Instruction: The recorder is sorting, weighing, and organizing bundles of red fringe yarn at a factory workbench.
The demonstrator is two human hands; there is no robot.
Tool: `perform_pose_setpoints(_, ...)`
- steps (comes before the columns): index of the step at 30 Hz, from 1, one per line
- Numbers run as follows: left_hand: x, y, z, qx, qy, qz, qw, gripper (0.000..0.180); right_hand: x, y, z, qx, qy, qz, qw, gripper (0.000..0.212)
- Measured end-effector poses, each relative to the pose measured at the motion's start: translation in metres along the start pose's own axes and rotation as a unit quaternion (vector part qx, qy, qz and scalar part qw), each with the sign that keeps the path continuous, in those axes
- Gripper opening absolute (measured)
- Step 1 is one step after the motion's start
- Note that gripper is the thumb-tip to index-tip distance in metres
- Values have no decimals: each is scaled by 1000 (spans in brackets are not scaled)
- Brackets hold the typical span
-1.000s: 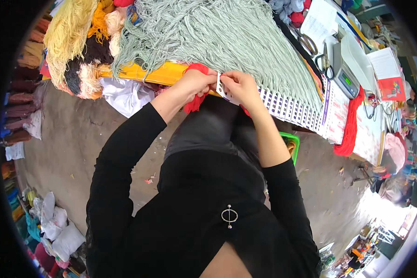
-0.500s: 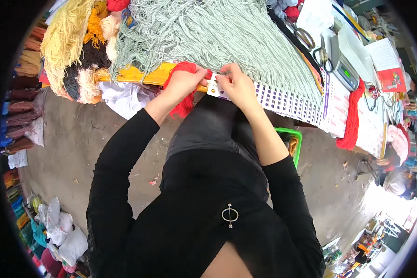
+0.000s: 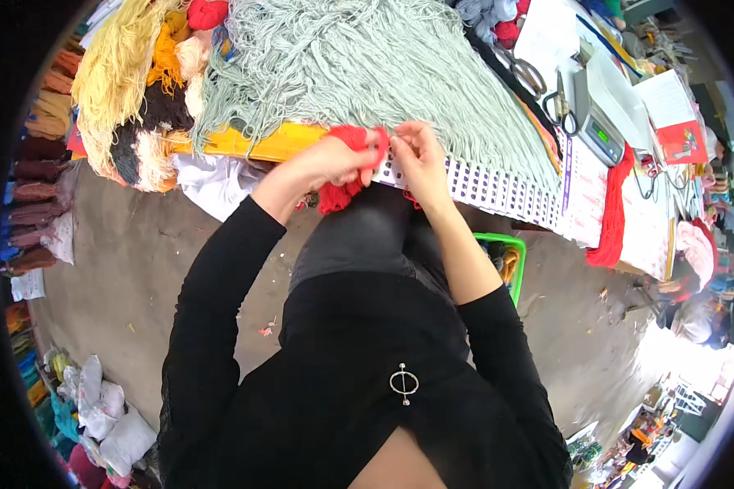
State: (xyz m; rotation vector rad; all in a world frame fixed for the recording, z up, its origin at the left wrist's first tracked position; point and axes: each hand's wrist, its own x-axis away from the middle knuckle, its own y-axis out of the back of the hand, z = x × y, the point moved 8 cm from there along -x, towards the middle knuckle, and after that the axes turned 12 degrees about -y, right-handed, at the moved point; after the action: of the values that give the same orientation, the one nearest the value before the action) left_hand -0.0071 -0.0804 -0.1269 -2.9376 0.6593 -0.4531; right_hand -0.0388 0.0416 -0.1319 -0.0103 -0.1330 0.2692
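Note:
A bundle of red yarn [image 3: 340,196] is gripped in my left hand [image 3: 334,160], at the table's near edge. Red strands loop over its fingers, which are slightly blurred. Beside it, my right hand [image 3: 422,167] is closed in a pinch over the white card strip [image 3: 506,192] with rows of dark dots or holes. What its fingertips hold is hidden; a bit of red shows below that hand. A broad spread of pale grey-green yarn [image 3: 359,65] lies behind both hands, its strands reaching down to the card.
Yellow yarn [image 3: 118,65] and dark and peach skeins hang at the left. To the right are scissors [image 3: 560,110], a digital scale [image 3: 599,122], a red skein [image 3: 616,212] and papers. A green crate [image 3: 518,261] stands below the table; white bags [image 3: 126,436] lie at lower left.
My left hand has moved right, bringing the red yarn close to my right hand. The bundle now hangs nearer my legs. My right hand has shifted slightly and stays pinched. The view has moved a little.

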Motion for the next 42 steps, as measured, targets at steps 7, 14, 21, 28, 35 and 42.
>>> perform_pose_setpoints(7,27,33,-35,-227,-310,-309,870,14,11,-18,19,376,49,-98,920,22)
perform_pose_setpoints(14,85,54,-52,319,-156,-261,898,22,12,-24,22,424,57,-85,900,19)
perform_pose_setpoints(21,189,159,-97,-8,-385,-602,700,21,14,-20,16,387,87,-117,910,13)
perform_pose_setpoints(28,60,12,-50,-473,-378,-313,731,17,13,7,8,138,-4,-151,979,9)
perform_pose_setpoints(35,63,30,-46,-625,-341,-302,634,8,13,-13,7,359,-6,-126,925,21)
perform_pose_setpoints(42,64,35,-51,-612,-357,-319,629,20,20,-32,23,482,90,-128,862,35)
